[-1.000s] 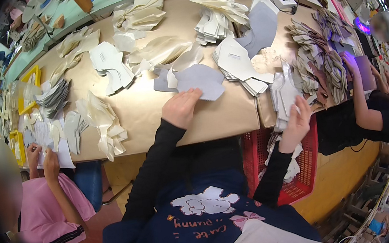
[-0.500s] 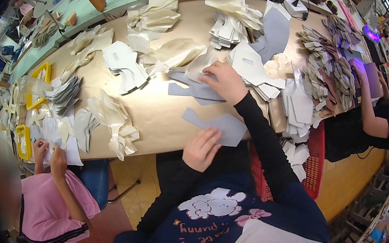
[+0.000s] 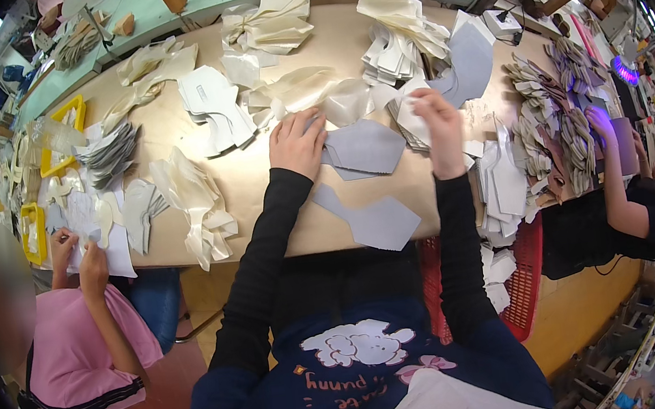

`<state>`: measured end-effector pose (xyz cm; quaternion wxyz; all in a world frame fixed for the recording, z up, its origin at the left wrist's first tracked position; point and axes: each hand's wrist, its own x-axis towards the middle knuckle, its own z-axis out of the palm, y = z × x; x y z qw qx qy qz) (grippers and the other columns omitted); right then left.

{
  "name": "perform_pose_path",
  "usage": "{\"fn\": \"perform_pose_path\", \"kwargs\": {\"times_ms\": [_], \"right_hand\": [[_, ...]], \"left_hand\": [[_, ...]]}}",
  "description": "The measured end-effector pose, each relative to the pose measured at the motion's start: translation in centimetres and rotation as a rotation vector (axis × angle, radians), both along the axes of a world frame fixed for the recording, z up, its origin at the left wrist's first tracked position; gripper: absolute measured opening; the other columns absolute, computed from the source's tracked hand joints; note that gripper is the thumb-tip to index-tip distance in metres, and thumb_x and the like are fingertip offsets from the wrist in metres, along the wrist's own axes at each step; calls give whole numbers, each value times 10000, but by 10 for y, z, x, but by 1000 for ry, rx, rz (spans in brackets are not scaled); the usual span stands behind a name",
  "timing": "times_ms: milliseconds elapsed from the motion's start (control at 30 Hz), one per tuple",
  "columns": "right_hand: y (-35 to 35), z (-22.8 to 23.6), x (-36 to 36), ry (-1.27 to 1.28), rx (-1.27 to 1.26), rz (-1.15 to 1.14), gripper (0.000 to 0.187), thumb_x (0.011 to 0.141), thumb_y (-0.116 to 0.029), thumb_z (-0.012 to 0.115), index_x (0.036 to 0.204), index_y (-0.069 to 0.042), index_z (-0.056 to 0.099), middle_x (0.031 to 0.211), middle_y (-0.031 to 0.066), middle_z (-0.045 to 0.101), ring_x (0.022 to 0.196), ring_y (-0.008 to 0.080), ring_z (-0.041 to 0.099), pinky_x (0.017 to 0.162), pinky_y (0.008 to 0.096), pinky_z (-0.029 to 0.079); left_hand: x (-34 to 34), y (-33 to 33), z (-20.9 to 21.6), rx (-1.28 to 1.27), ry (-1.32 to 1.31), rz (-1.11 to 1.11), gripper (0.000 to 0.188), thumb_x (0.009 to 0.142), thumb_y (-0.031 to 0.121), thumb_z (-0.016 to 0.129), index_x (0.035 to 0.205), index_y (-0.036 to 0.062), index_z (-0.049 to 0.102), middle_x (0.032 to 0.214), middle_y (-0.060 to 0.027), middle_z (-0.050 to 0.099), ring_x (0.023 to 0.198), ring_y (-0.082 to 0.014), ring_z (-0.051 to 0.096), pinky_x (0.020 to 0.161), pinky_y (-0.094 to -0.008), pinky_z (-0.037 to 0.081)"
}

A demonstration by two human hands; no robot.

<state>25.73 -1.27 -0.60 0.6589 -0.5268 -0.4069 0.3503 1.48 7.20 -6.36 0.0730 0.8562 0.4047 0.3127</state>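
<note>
Sheets [image 3: 366,149] of grey lie stacked on the tabletop [image 3: 264,220], another sheet [image 3: 379,221] at its near edge; the left hand [image 3: 296,149] bends its fingers [image 3: 309,118] at the stack's left end; the right hand [image 3: 443,135] curls by white pieces [image 3: 407,123]; neither grip is clear.

Gleams smoothly across the brown table [image 3: 248,188]. Looks matt and smooth on the grey sheets [image 3: 370,150] at the table's middle, glossy and crinkled on the cream pieces [image 3: 193,198] toward the table's left, plastic on the red basket [image 3: 527,282] beneath.
</note>
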Motion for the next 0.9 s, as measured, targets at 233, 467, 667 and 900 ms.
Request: {"fn": "perform_pose_path", "kwargs": {"times_ms": [233, 467, 667, 900], "right_hand": [[-68, 76, 20, -349, 149, -27, 142, 823, -110, 666, 747, -33, 573, 1165, 121, 607, 1094, 215, 543, 993, 387, 366], [-81, 68, -62, -742, -108, 511, 200, 866, -181, 673, 947, -5, 624, 978, 106, 586, 1000, 275, 581, 885, 358, 450], [-88, 48, -82, -525, -268, 520, 158, 895, 26, 618, 1048, 19, 658, 939, 107, 595, 848, 227, 602, 759, 311, 471], [-104, 48, -77, 86, -481, 415, 183, 984, 12, 497, 1062, -1, 662, 872, 36, 572, 625, 90, 539, 584, 241, 438]], "left_hand": [[-1, -35, 53, -278, -333, -152, 265, 865, 128, 692, 1128, 124, 721, 1245, -71, 639, 1150, -286, 590, 1024, -386, 441], [2, -131, 84, -1036, -688, -329, 561, 913, 25, 659, 1446, 18, 482, 1323, -145, 616, 1172, -189, 618, 964, -307, 505], [-25, -147, 59, -1485, -1031, -199, 302, 1015, 39, 540, 1301, -59, 548, 1105, -146, 699, 1028, -180, 676, 911, -315, 560], [-49, -147, 39, -1082, -680, -29, 159, 979, 41, 582, 1097, -10, 676, 1035, -136, 712, 907, -247, 706, 820, -313, 558]]}}
